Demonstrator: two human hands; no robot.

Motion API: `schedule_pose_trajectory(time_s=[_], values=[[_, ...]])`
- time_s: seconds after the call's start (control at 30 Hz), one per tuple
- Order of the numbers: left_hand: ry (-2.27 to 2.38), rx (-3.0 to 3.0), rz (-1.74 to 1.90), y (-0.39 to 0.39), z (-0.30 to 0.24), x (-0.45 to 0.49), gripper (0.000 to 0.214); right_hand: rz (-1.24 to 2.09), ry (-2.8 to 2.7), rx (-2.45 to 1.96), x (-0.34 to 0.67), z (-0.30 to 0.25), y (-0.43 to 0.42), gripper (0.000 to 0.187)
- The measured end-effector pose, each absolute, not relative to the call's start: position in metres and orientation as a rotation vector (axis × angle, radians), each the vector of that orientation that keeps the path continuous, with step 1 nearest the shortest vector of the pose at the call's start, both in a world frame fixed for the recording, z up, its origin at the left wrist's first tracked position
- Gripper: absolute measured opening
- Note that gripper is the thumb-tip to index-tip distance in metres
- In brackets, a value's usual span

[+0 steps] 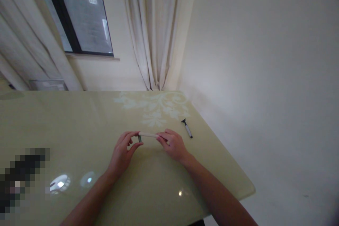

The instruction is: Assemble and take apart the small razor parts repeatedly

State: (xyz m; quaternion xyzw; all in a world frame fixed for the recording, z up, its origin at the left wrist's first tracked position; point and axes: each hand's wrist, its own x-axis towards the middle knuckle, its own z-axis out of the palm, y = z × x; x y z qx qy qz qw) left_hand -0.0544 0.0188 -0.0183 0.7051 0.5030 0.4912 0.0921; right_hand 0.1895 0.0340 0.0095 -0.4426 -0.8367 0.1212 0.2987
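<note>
Apparently a home: draped curtains (pixel 152 24), a window (pixel 84 10), a glossy flower-patterned table (pixel 79 123).

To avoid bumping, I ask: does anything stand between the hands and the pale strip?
Nothing visible: the right hand pinches one end of the pale strip; the left hand holds the dark piece opposite. The razor lies apart.

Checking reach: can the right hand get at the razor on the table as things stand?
Likely yes: the razor lies close to the right hand, nothing visible between them, though that hand's grip on the pale stick may need releasing.
</note>
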Motion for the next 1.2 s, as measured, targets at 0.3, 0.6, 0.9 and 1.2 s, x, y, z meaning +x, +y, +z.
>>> schedule_pose_trajectory(time_s=[0.3,0.6,0.9,1.2], values=[[1.491,2.107,1.454,0.0159,-0.0167,-0.055,0.04,0.365,-2.252,-1.172,0.188,0.0109,0.0315,0.036],[1.502,2.102,1.466,0.0176,-0.0165,-0.055,0.039,0.429,-2.272,-1.147,0.1897,0.0108,0.0331,0.032],[1.491,2.103,1.471,0.0164,-0.0169,-0.0537,0.039,0.436,-2.211,-1.178,0.193,0.0123,0.0353,0.037],[1.485,2.07,1.45,0.0167,-0.0189,-0.0522,0.038,0.381,-2.239,-1.179,0.1911,0.0138,0.0329,0.036]])
